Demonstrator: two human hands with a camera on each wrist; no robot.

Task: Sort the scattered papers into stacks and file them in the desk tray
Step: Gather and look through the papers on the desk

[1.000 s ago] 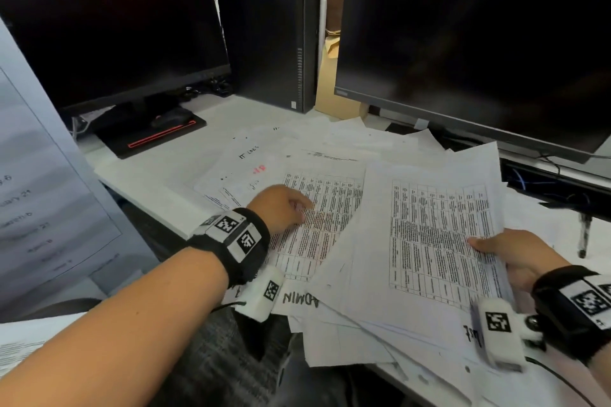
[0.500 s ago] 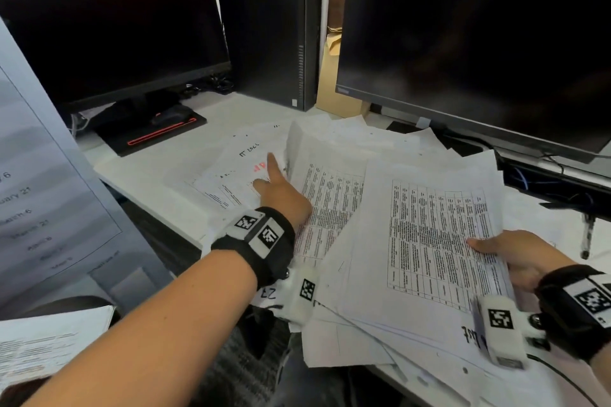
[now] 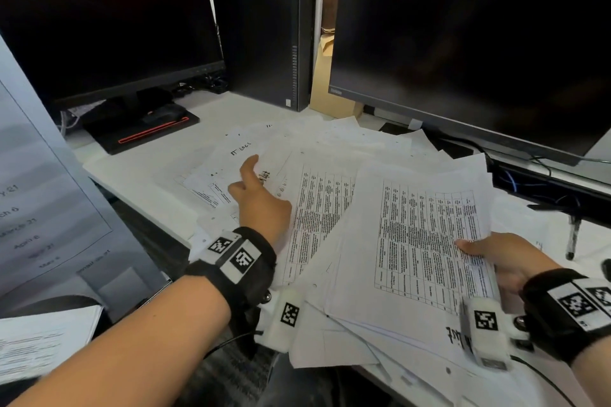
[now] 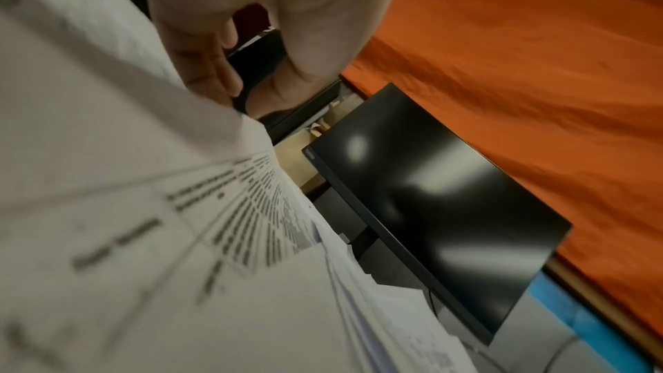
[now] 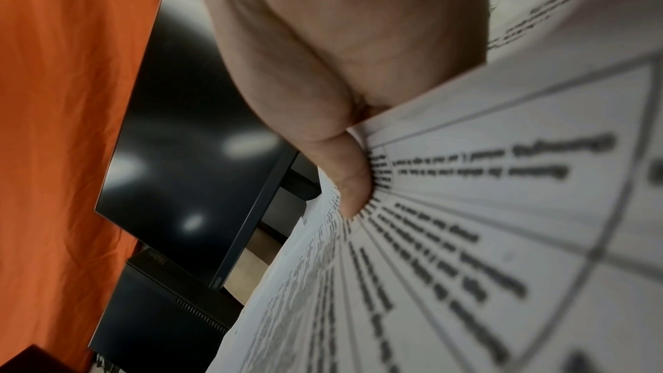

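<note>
Since the earlier frame, the left hand (image 3: pixel 261 205) has been carried further left across the scattered papers (image 3: pixel 317 208), fingers loose. A printed sheaf (image 3: pixel 426 241) is pinched by the right hand (image 3: pixel 506 261); matching sheets should be slid singly, to avoid creasing.

An office workstation. White desk (image 3: pixel 139 175) littered with printed table sheets (image 3: pixel 426 241) and a handwritten page marked "IT LOGS" (image 3: pixel 241 149). Behind the sheets, two dark monitors (image 3: pixel 479 43), a slim black desktop computer (image 3: pixel 264 36) standing between them. Right of the sheets, a pen (image 3: pixel 573 238) and cables (image 3: pixel 529 182).
</note>
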